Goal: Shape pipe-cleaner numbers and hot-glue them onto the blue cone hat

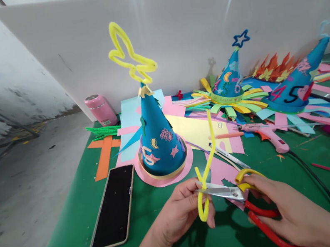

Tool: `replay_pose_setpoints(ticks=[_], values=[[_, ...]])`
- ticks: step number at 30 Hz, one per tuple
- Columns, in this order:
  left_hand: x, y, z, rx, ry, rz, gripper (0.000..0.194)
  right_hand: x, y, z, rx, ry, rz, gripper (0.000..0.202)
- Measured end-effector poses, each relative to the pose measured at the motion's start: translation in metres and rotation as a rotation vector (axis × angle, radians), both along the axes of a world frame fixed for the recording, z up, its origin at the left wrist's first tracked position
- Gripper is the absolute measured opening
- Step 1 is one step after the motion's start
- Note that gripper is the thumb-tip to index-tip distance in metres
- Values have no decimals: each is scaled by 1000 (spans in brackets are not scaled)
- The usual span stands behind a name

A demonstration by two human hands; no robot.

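Observation:
My left hand (pixel 187 206) pinches a bent yellow pipe cleaner (pixel 211 156), which has a small loop at its lower end and a long arm pointing up. My right hand (pixel 281 201) holds scissors (pixel 266 224) with red and yellow handles, their blades parted around the pipe cleaner just above the loop. Behind my hands stands a blue cone hat (pixel 157 133) on a pink brim, with stars, a moon and a 5 on it. A yellow pipe-cleaner shape (pixel 127 47) tops the hat.
A phone (pixel 112 208) lies at the left, with a pink bottle (pixel 101 110) behind it. Right of centre lies a pink glue gun (pixel 264 132) with a black cord. Two more blue hats (pixel 229 77) (pixel 296 84) stand among paper strips. A white board (pixel 168 30) rises behind.

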State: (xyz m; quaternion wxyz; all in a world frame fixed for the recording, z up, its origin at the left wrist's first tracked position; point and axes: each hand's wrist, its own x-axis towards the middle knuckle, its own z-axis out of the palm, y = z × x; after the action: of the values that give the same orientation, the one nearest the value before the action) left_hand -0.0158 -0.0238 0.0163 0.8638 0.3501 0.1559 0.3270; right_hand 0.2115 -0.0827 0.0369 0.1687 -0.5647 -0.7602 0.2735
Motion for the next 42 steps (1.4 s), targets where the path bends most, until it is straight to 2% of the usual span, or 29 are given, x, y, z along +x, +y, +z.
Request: replay_pose_setpoints(ticks=[12, 19, 26, 29, 32, 36, 38, 42], values=[[0, 1, -2, -13, 24, -23, 18, 3, 2, -5, 83, -23, 15, 35], [2, -1, -2, -15, 2, -30, 18, 2, 4, 0, 99, -186, 123, 14], [4, -2, -1, -29, 42, -10, 15, 5, 3, -5, 143, -235, 183, 12], [4, -2, 1, -49, 100, 45, 16, 10, 3, -8, 101, -196, 72, 14], [5, -2, 2, -40, 187, 103, 18, 27, 11, -12, 106, -166, -130, 20], [5, -1, 1, 59, 409, 189, 18, 58, 25, -21, 179, -411, -401, 38], [5, 1, 0, 100, 498, 254, 20, 71, 28, -25, 172, -484, -462, 40], [6, 3, 1, 148, 578, 343, 22, 88, 25, -34, 204, -525, -447, 43]])
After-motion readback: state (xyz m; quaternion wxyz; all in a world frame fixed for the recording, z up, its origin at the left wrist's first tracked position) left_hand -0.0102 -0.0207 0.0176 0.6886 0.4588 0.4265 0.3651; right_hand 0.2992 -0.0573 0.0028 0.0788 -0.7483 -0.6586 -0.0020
